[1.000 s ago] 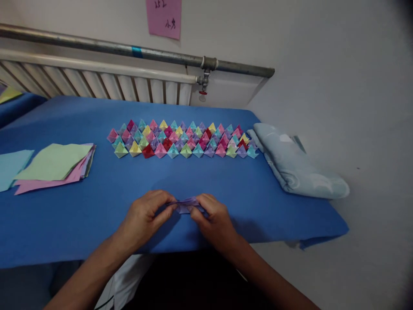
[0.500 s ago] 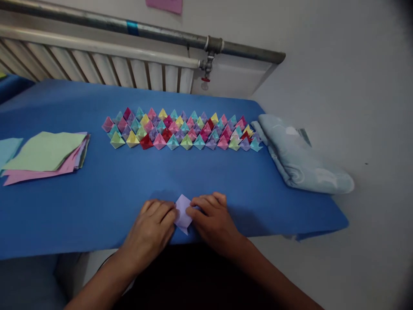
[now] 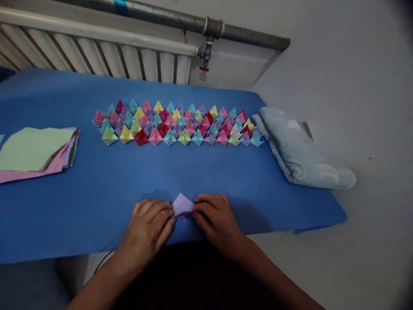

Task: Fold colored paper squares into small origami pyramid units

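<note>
A small folded piece of lilac paper (image 3: 182, 204) is held between my hands near the front edge of the blue table (image 3: 135, 172). Its upper part makes a point facing away from me, and a small flap shows beneath. My left hand (image 3: 147, 226) pinches the left corner with fingers curled. On the other side, my right hand (image 3: 217, 220) grips the right corner between thumb and fingers. Beyond my hands, several rows of folded paper boats (image 3: 169, 137) stand close together in pink, red, yellow, green, blue and purple.
Loose sheets of coloured paper (image 3: 35, 148), green on top, lie at the left. A folded pale blue blanket (image 3: 303, 150) rests at the table's right end against the wall. Behind the table are a white radiator (image 3: 106, 60) and a metal pipe (image 3: 251, 36) with a valve.
The lilac paper has gone from a longer diamond to a shorter shape, its lower part now folded under. My hands have drawn slightly apart. The view has shifted a little.
</note>
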{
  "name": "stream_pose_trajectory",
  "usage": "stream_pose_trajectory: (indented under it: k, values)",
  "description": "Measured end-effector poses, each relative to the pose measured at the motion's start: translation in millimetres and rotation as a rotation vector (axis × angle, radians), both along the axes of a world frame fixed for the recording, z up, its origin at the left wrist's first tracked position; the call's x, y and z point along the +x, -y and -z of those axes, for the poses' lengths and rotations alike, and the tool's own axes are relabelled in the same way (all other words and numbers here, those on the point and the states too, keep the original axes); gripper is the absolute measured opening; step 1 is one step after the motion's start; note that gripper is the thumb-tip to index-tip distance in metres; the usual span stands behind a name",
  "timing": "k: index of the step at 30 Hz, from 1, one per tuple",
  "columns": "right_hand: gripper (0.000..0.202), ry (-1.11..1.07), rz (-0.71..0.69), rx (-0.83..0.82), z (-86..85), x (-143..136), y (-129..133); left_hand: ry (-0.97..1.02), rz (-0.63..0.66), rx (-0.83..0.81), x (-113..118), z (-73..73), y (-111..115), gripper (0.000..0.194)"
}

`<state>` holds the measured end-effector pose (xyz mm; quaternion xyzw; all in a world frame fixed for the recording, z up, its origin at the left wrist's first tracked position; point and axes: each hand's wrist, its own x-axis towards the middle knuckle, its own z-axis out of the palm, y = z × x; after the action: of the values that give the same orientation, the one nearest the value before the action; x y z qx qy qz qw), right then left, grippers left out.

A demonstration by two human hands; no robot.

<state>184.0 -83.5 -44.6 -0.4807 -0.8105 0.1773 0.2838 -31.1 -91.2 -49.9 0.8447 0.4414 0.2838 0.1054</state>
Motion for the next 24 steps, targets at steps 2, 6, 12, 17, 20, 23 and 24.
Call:
stream_pose_trajectory:
  k: [2,6,12,17,20,23,24]
  values:
    - [0.011,-0.01,0.027,-0.028,0.9,-1,-2,0.019,-0.031,-0.036,1,0.8,0,0.014]
    - [0.01,-0.014,0.059,-0.053,1.2,-2,-3,0.055,-0.117,-0.078,4,3.3,-1,0.014]
    - [0.01,0.021,0.111,-0.106,-3.5,-5,-7,0.029,-0.204,-0.115,9,2.2,-2,0.019]
    - [0.014,0.074,0.13,-0.148,-6.1,-7,-9,-0.011,-0.262,-0.109,14,2.6,-2,0.022]
    - [0.014,0.088,0.131,-0.135,-5.8,-7,-10,-0.047,-0.306,-0.088,16,2.9,-2,0.023]
    - [0.014,0.107,0.126,-0.112,-5.1,-7,-10,-0.065,-0.321,-0.083,17,2.2,-1,0.022]
    - [0.014,0.111,0.122,-0.105,-5.0,-7,-10,-0.068,-0.322,-0.083,17,1.9,-1,0.022]
